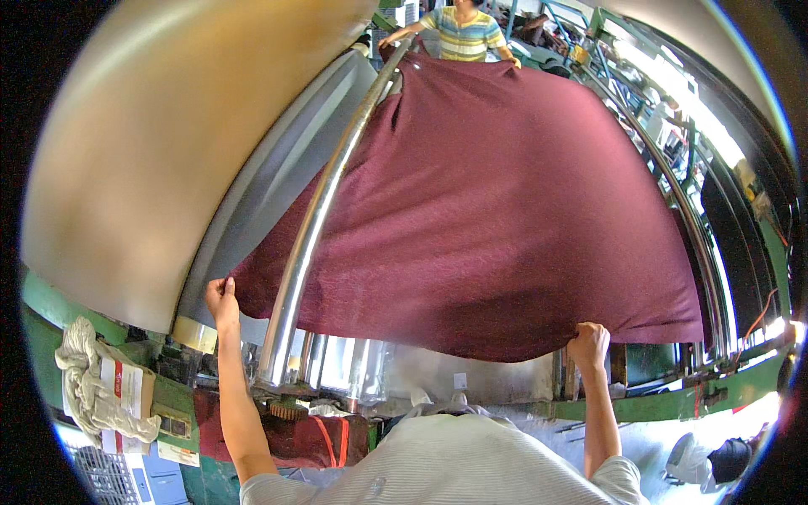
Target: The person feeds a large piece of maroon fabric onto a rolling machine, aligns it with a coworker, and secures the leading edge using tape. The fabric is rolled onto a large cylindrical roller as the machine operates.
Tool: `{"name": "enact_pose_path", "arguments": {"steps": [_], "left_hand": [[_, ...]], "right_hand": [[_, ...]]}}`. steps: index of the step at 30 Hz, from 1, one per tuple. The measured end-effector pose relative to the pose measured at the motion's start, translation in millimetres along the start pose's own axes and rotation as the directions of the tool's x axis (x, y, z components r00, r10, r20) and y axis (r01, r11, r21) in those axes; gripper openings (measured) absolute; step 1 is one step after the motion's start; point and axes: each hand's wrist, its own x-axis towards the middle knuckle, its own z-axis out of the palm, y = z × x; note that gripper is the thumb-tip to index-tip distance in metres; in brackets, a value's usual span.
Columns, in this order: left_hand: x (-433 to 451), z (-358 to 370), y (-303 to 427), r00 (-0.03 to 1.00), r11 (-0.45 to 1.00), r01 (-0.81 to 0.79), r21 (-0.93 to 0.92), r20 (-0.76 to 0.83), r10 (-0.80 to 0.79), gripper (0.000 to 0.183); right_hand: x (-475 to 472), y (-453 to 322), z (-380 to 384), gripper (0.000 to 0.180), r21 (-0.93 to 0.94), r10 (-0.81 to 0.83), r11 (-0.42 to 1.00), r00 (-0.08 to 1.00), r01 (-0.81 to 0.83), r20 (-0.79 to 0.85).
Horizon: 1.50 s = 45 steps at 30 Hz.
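A large maroon sheet (480, 208), of leather or cloth, spreads before me across a machine, with slight folds in it. My left hand (223, 302) pinches its left corner, beyond a shiny metal bar (315, 221) that crosses over the sheet. At the near edge on the right, my right hand (589, 344) is closed on the material. The far edge is held by a person in a striped shirt (464, 33), whose hands are apart from mine. Beneath the left corner lies a grey surface (252, 214).
A huge polished roller (164, 158) fills the left. Metal rollers (669, 164) run along the right. At lower left, pale cloth (95, 385) drapes over a carton (129, 394) on the green machine frame (669, 394). Red straps cross a maroon bundle (290, 439) near me.
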Motion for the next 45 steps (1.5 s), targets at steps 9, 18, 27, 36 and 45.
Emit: {"name": "enact_pose_path", "arguments": {"steps": [9, 18, 27, 36, 45], "left_hand": [[2.5, -17.3, 42.8, 0.895, 0.985, -0.07, -0.156, -0.446, -0.007, 0.015], [2.5, -28.4, 59.8, 0.836, 0.995, -0.071, -0.066, -0.549, 0.023, 0.016], [-9.0, -21.1, 89.5, 0.941, 0.978, -0.197, 0.066, -0.268, 0.208, 0.014], [-29.0, -14.4, 93.9, 0.917, 0.773, -0.399, 0.492, 0.214, 0.337, 0.023], [41.8, -48.4, 229.1, 0.592, 0.01, -0.508, 0.861, 0.341, 0.731, 0.034]], "right_hand": [[9.3, -43.0, -7.7, 0.013, 0.154, -0.109, 0.982, 0.994, 0.106, 0.009], [34.5, -132.9, -21.6, 0.014, 0.302, -0.413, 0.878, 0.907, 0.372, 0.08], [25.0, -202.2, 10.8, 0.012, 0.475, -0.605, 0.712, 0.795, 0.518, 0.039], [20.4, -191.3, 20.1, 0.006, 0.517, -0.568, 0.724, 0.82, 0.457, 0.069], [19.5, -167.3, 17.1, 0.009, 0.569, -0.489, 0.737, 0.869, 0.366, 0.074]]}}
